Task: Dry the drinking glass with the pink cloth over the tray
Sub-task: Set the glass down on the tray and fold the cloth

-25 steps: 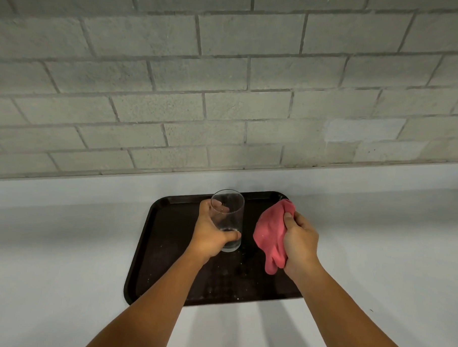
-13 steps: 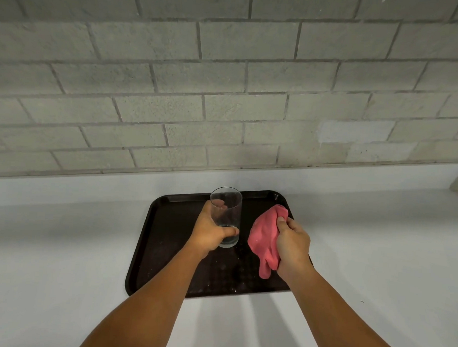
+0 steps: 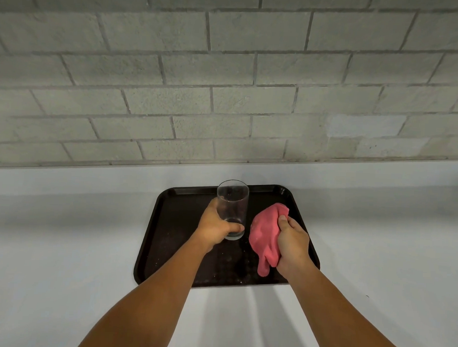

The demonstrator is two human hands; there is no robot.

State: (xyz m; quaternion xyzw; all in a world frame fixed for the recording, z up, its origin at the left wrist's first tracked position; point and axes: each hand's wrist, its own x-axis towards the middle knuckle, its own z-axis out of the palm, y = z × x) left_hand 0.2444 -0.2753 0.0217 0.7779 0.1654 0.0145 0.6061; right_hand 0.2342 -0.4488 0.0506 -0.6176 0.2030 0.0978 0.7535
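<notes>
Both hands are working above the tray point(image 3: 151, 238): I'm keeping my left hand point(image 3: 216, 225) wrapped around the lower part of the drinking glass point(image 3: 232, 207), my right hand point(image 3: 293, 244) bunching the pink cloth point(image 3: 265, 238) just beside it, not touching. Drips should be falling onto the tray, not the bench point(image 3: 62, 244). I'm holding the glass upright, mouth up, its long axis vertical.
</notes>
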